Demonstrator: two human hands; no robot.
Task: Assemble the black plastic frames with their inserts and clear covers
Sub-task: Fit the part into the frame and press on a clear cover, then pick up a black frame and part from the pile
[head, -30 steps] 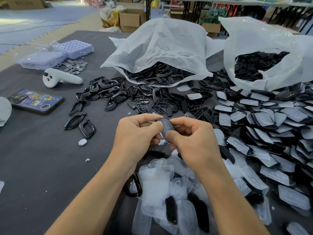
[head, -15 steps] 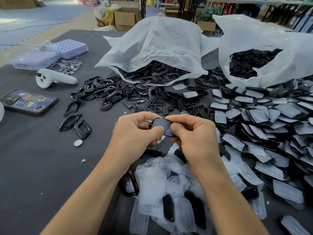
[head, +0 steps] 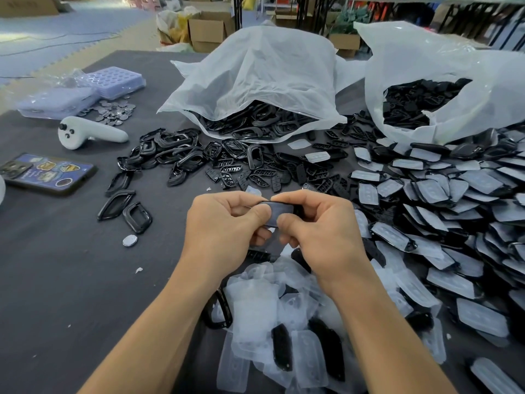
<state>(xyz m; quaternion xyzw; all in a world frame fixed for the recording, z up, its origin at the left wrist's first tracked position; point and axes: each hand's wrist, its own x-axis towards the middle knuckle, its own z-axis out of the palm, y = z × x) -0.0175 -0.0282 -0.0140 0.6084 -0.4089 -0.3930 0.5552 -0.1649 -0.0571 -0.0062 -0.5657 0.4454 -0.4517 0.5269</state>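
We are pinching one black frame [head: 275, 213] tightly, left hand [head: 224, 226] on its left end, right hand [head: 321, 231] on its right, just beyond the near clear covers [head: 255, 302]. We are favouring even pressure round the rim, so everything seats flat.

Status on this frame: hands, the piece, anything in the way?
Left hand and right hand both pinching one black frame, held above the table. Loose clear covers heaped just nearer the person. Nothing blocking the hands.
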